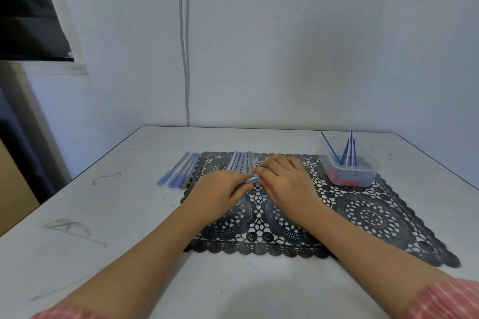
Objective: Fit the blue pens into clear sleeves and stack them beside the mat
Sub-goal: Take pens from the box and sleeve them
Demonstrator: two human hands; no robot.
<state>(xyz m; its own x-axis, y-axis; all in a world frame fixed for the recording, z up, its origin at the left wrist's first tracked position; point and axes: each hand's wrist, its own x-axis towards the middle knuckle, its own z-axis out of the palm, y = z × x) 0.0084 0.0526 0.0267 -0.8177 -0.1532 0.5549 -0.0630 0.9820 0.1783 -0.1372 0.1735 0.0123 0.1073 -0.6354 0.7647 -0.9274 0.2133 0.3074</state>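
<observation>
Now | left hand (223, 189) and right hand (285, 181) both pinch one pen (252, 179) over the mat (368, 215) | risk: a skewed push jams it; your knuckles may scatter the row (242, 162) just behind | stack (178, 171) lies left of mat

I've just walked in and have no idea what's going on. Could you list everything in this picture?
table: one, white, foreground
mat: one, black lace, mid-table
tub: one, clear, mat's far right corner
refills: a few, blue, standing in tub
red bits: count unclear, red, tub bottom
pile: several pens, bluish, on table left of mat
row: several pens, bluish-clear, far left of mat
held pen: one, bluish, between the hands
wall: one, white, behind table
cable: one, white, down wall
cuffs: two, pink striped, bottom corners
left hand, right hand: both grip held pen
</observation>
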